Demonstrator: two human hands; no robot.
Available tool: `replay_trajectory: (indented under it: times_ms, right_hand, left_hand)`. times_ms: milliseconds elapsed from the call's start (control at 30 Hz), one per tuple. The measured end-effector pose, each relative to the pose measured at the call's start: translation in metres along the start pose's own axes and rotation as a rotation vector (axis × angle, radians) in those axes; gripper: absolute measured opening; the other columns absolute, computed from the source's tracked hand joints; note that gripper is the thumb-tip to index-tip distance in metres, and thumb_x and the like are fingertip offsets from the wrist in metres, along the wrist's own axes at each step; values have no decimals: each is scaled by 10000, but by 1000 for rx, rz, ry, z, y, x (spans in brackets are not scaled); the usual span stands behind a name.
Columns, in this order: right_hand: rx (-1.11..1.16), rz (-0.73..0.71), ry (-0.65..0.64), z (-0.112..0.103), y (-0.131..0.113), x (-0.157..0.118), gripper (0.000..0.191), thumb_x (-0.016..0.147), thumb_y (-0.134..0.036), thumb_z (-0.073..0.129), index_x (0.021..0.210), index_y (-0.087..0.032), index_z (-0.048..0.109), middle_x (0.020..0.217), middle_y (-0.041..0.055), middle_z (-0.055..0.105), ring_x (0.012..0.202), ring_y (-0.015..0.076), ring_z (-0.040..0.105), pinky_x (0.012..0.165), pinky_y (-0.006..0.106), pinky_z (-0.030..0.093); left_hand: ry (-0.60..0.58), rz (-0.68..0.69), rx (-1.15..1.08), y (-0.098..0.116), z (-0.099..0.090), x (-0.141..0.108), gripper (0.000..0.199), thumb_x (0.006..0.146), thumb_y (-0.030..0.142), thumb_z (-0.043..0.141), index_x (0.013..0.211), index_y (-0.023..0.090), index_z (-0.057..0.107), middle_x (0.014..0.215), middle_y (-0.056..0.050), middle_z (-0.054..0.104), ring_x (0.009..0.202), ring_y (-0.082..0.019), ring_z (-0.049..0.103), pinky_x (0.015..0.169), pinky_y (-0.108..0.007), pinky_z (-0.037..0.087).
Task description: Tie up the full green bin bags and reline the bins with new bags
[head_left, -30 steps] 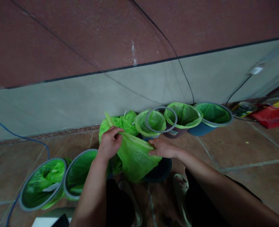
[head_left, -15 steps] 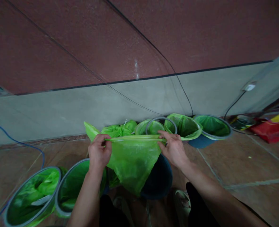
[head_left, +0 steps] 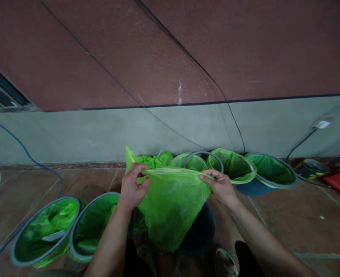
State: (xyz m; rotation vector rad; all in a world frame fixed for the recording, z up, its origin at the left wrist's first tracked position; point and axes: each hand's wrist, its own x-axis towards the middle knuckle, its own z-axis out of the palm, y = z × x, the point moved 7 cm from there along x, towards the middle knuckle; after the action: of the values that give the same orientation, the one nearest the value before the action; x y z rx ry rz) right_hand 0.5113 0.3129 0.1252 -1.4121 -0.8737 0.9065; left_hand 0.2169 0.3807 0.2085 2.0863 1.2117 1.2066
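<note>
A thin green plastic bag hangs stretched by its top edge between my two hands. My left hand holds the left part of that edge, thumb and forefinger a little apart around the folded plastic. At the right corner, my right hand pinches the same edge. A loose end of the bag sticks up beyond my left hand. Below the bag stands a dark blue bin with no liner showing; the bag covers part of its mouth.
Two lined bins, a left one and a nearer one, stand at lower left. Along the wall are green bundles, a loose grey ring and another lined bin. A blue cable crosses the floor.
The view has swung slightly left, so most things sit further right. My left thumb and forefinger have parted somewhat, and my right hand has shifted its grip along the bag's edge.
</note>
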Motion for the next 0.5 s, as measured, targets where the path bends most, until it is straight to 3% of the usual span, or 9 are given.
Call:
replay_trajectory:
  times_ms: [100, 200, 300, 400, 500]
  right_hand:
    - [20, -83, 123, -9, -24, -5, 419, 603, -539, 852, 771, -187, 699, 715, 33, 687, 599, 163, 581, 569, 295, 478]
    - [-48, -201, 161, -9, -48, -16, 338, 661, -494, 826, 763, -195, 706, 700, 25, 678, 590, 156, 568, 553, 284, 472]
    - [-136, -388, 196, -6, -73, -33, 229, 726, -418, 798, 739, -208, 708, 713, 22, 678, 639, 163, 595, 587, 283, 490]
    - [-196, -588, 194, -2, -99, -52, 121, 783, -320, 768, 756, -223, 701, 757, 22, 684, 714, 173, 635, 650, 291, 523]
    - [-272, -777, 120, 7, -119, -75, 37, 819, -222, 739, 826, -239, 707, 804, 25, 693, 742, 174, 659, 656, 292, 536]
  left_hand:
    - [-32, 38, 125, 10, 5, -1, 281, 773, 326, 720, 1039, 234, 718, 946, -42, 671, 768, -171, 650, 702, -270, 520]
    - [111, -22, 360, 12, 1, -2, 173, 804, 391, 723, 857, 227, 735, 819, -45, 677, 693, -184, 623, 633, -273, 443]
    - [238, -43, 525, 21, -3, -5, 286, 838, 431, 687, 645, 222, 656, 656, -51, 628, 709, -222, 611, 595, -282, 365]
    - [325, -39, 590, 32, -7, -6, 383, 852, 470, 652, 563, 227, 589, 534, -37, 534, 668, -232, 578, 590, -296, 339]
    - [363, -63, 521, 33, -8, -3, 372, 827, 443, 658, 534, 226, 577, 461, -6, 452, 619, -223, 565, 650, -327, 394]
